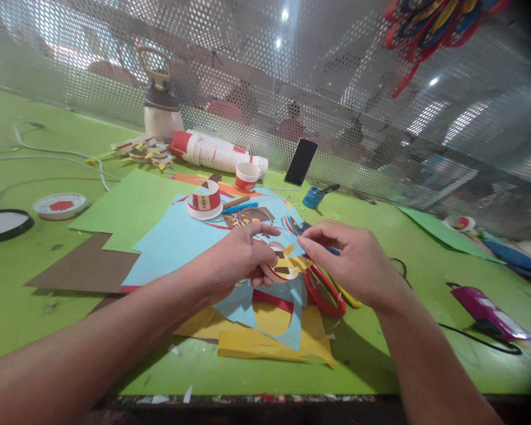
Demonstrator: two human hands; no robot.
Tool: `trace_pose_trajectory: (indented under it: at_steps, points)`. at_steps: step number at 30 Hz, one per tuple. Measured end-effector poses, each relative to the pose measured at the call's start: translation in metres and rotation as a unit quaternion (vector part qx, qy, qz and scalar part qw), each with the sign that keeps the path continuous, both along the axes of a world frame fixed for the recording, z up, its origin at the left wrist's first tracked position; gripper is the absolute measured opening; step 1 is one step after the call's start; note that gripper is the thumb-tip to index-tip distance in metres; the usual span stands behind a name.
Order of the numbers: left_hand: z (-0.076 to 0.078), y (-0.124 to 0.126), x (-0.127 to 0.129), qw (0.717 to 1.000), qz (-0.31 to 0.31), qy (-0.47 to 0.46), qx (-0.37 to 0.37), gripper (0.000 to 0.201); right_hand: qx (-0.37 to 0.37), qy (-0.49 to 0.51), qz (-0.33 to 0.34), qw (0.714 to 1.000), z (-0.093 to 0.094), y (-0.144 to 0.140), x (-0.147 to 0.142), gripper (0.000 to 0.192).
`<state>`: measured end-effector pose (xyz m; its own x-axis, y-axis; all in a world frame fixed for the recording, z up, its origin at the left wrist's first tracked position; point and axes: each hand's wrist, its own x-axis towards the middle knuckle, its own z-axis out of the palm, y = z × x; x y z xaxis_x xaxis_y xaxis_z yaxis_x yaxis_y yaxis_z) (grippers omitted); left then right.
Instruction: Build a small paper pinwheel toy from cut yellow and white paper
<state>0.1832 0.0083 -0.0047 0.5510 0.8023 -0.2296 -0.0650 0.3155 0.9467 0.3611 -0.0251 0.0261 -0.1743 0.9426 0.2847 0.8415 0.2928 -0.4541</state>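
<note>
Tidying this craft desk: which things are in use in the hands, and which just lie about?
In use: left hand, right hand, decorated paper cup.
Lying about: scissors, phone, cup stack, glue gun.

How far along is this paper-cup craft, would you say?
Done, it seems: several decorated cup pieces lie by the mesh wall, and one trimmed cup sits on the blue paper. In hand: the left hand holds a cup piece while the right hand pinches at its edge. Left: a stack of uncut cups waits.
</note>
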Motion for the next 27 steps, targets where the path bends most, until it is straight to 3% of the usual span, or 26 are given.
trace_pose_trajectory:
  at_steps: [5,27]
  points:
    - [0.000,-0.001,0.000,1.000,-0.003,-0.001,0.007,0.051,-0.030,-0.023,-0.003,0.999,-0.002,-0.001,-0.007,0.011]
    - [-0.006,0.000,0.002,0.997,-0.009,0.015,0.070,0.048,-0.038,-0.066,0.006,0.997,-0.010,0.000,-0.014,0.016]
